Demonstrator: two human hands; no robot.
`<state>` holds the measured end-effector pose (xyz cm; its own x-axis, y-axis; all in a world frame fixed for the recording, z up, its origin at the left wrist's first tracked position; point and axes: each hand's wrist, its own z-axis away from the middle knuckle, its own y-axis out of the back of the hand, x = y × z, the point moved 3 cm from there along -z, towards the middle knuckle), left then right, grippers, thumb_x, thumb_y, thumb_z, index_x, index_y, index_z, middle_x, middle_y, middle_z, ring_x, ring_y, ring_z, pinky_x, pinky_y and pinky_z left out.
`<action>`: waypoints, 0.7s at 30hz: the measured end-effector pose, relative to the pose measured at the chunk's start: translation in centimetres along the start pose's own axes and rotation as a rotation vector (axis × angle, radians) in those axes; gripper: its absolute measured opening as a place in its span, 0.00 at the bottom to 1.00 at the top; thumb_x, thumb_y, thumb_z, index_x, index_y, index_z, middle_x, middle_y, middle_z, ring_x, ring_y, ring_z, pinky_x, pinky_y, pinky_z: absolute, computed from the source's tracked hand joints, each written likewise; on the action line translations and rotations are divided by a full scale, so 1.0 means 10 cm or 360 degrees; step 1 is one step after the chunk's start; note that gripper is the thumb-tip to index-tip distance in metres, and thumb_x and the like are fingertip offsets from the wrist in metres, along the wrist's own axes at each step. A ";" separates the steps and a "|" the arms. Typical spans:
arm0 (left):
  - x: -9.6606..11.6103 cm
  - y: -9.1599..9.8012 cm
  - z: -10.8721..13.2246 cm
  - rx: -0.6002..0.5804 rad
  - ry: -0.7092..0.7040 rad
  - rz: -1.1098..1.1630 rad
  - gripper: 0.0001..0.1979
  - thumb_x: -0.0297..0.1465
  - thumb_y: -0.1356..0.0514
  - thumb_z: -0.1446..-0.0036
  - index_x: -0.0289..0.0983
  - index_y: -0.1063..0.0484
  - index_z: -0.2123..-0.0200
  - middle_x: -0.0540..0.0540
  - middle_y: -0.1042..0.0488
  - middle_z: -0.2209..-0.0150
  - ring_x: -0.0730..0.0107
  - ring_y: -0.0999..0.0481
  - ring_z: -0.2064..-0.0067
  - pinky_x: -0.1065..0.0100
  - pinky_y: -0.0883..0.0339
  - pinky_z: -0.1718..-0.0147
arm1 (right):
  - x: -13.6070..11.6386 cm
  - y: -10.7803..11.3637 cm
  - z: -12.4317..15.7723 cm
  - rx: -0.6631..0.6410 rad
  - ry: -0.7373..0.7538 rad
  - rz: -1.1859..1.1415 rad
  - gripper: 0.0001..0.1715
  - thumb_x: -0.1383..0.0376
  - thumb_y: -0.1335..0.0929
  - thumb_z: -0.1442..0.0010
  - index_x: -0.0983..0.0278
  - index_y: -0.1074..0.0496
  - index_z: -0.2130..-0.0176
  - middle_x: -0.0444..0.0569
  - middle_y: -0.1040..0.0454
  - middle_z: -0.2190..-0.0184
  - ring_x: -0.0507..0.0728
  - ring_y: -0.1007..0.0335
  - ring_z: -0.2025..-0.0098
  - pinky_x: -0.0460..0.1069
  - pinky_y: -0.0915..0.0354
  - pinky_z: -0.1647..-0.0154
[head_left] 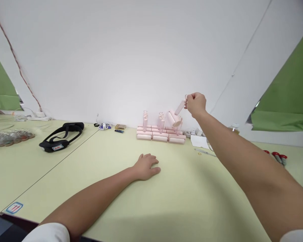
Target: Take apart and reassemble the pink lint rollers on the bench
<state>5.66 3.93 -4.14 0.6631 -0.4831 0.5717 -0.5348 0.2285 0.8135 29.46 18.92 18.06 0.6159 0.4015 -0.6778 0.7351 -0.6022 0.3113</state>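
My right hand [196, 103] is raised above the back of the table, its fingers pinched on the handle end of a pink lint roller [173, 118]. That roller hangs tilted, its head down and to the left, just above or in front of other pink lint rollers [159, 137]. Those stand in rows against the wall, heads lying flat and clear pink handles upright. From this angle I cannot tell whether the held one touches them. My left hand [145, 167] rests palm down on the table in front of the rows, fingers spread, holding nothing.
A black head strap [62, 137] lies on the left, near several glass-like items [11, 137]. A coiled white cable [104, 126] and a small box [120, 126] sit by the wall. White paper [200, 142], a clear pen-like stick [205, 152] and red-handled tools [279, 157] are right.
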 end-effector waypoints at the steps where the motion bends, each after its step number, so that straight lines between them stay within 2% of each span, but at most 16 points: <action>1: 0.01 0.03 -0.03 0.0040 0.0039 0.0206 0.25 0.49 0.47 0.42 0.38 0.28 0.50 0.40 0.30 0.44 0.49 0.36 0.40 0.50 0.46 0.41 | -0.02 0.10 0.10 0.0077 -0.0048 -0.0187 0.08 0.64 0.40 0.36 0.64 0.36 0.66 0.46 0.31 0.72 0.52 0.32 0.74 0.53 0.28 0.70; 3: 0.03 0.10 -0.07 0.0140 0.0169 0.0708 0.25 0.48 0.48 0.41 0.35 0.28 0.52 0.39 0.26 0.50 0.54 0.28 0.48 0.55 0.36 0.47 | -0.07 0.26 0.38 0.0104 -0.0091 -0.0519 0.09 0.65 0.39 0.36 0.64 0.37 0.69 0.41 0.34 0.76 0.48 0.34 0.77 0.50 0.27 0.70; 6: 0.12 0.16 -0.10 0.0243 0.0347 0.1439 0.29 0.51 0.48 0.41 0.36 0.35 0.47 0.36 0.30 0.47 0.58 0.26 0.51 0.57 0.28 0.57 | -0.06 0.35 0.99 -0.0037 -0.0300 -0.0940 0.11 0.63 0.37 0.36 0.63 0.37 0.70 0.40 0.34 0.77 0.48 0.32 0.77 0.50 0.26 0.67; 8: 0.19 0.13 -0.08 0.0207 0.0327 0.1819 0.29 0.52 0.46 0.43 0.36 0.37 0.47 0.35 0.31 0.46 0.59 0.25 0.53 0.60 0.26 0.61 | 0.02 0.34 1.44 -0.0138 -0.0475 -0.1193 0.12 0.60 0.35 0.37 0.63 0.37 0.69 0.40 0.33 0.77 0.48 0.31 0.76 0.51 0.25 0.65; 10: 0.24 0.08 -0.04 0.0156 0.0261 0.2032 0.27 0.49 0.42 0.44 0.36 0.37 0.50 0.36 0.29 0.51 0.61 0.24 0.57 0.62 0.25 0.64 | 0.14 0.29 1.85 -0.0235 -0.0583 -0.1372 0.14 0.55 0.33 0.40 0.62 0.36 0.68 0.40 0.31 0.75 0.49 0.31 0.74 0.51 0.25 0.63; 12: 0.25 -0.01 -0.01 0.0125 0.0244 0.2080 0.26 0.47 0.38 0.46 0.35 0.36 0.52 0.40 0.27 0.59 0.66 0.24 0.63 0.66 0.26 0.69 | 0.29 0.22 2.19 -0.0345 -0.0709 -0.1467 0.16 0.52 0.31 0.42 0.61 0.35 0.66 0.41 0.30 0.72 0.51 0.29 0.71 0.52 0.26 0.61; 14: 0.23 -0.08 0.01 0.0090 0.0258 0.2022 0.26 0.47 0.37 0.48 0.34 0.36 0.55 0.43 0.28 0.65 0.70 0.26 0.69 0.70 0.29 0.75 | 0.42 0.13 2.46 -0.0487 -0.0875 -0.1469 0.18 0.50 0.31 0.43 0.60 0.33 0.61 0.43 0.28 0.70 0.53 0.28 0.69 0.52 0.26 0.64; 16: 0.23 -0.13 0.01 0.0035 0.0221 0.1901 0.26 0.47 0.36 0.49 0.34 0.35 0.56 0.45 0.29 0.67 0.72 0.28 0.71 0.73 0.33 0.79 | 0.48 0.01 2.66 -0.0811 -0.0995 -0.1493 0.21 0.50 0.32 0.42 0.59 0.33 0.55 0.45 0.25 0.65 0.55 0.27 0.66 0.53 0.27 0.63; 18: 0.23 -0.14 -0.01 -0.0002 0.0144 0.1769 0.27 0.48 0.36 0.50 0.33 0.35 0.57 0.45 0.29 0.67 0.73 0.29 0.71 0.75 0.36 0.80 | 0.47 -0.08 2.80 -0.1113 -0.1002 -0.1527 0.23 0.50 0.32 0.42 0.60 0.32 0.52 0.49 0.23 0.62 0.58 0.26 0.61 0.55 0.28 0.60; 19: 0.23 -0.13 -0.01 -0.0010 0.0104 0.1711 0.26 0.47 0.36 0.50 0.32 0.34 0.57 0.44 0.29 0.67 0.73 0.30 0.71 0.76 0.37 0.80 | 0.46 -0.11 2.84 -0.1180 -0.0998 -0.1553 0.24 0.50 0.32 0.42 0.61 0.31 0.52 0.50 0.22 0.61 0.59 0.26 0.60 0.55 0.28 0.59; 21: 0.23 -0.10 -0.02 0.0000 0.0049 0.1621 0.26 0.47 0.36 0.49 0.32 0.33 0.58 0.45 0.30 0.67 0.74 0.31 0.71 0.75 0.37 0.80 | 0.45 -0.14 2.86 -0.1155 -0.1011 -0.1618 0.23 0.50 0.31 0.43 0.63 0.28 0.54 0.51 0.21 0.61 0.61 0.26 0.57 0.55 0.29 0.57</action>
<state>7.86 2.80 -3.66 -0.0942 -0.0371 0.9949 -0.8527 0.5188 -0.0614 23.14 1.84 -4.46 -0.3557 -0.0537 -0.9331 0.8775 0.3245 -0.3532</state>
